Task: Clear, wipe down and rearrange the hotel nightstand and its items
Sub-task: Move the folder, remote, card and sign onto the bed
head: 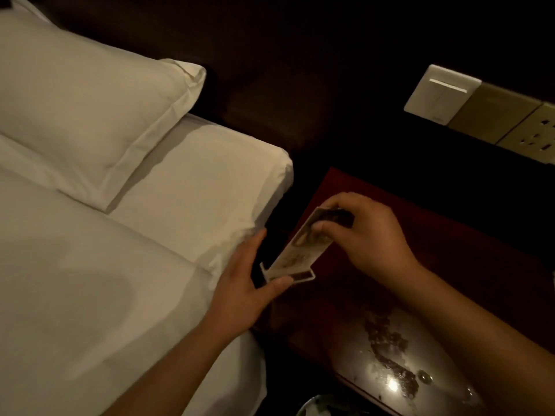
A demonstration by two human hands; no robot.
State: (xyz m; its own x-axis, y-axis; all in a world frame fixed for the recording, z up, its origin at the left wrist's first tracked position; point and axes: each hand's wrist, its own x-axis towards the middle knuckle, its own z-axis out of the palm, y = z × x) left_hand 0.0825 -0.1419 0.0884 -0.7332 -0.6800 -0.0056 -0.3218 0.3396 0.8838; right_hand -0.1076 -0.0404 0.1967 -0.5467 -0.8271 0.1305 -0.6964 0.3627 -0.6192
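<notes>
A printed card in a clear stand [297, 250] leans tilted over the left part of the dark red nightstand [450, 265]. My right hand [366, 235] pinches the card's top end between thumb and fingers. At the card's lower end, my left hand [249, 280] grips the stand's base with thumb and fingers. The nightstand's glossy top shows wet streaks and droplets [390, 349] near its front edge.
A bed with white sheets [90, 280] and a white pillow [75, 100] lies left of the nightstand. A white switch [441, 94] and gold sockets [528, 133] sit on the dark wall behind. A round glass object [318, 406] shows at the bottom edge.
</notes>
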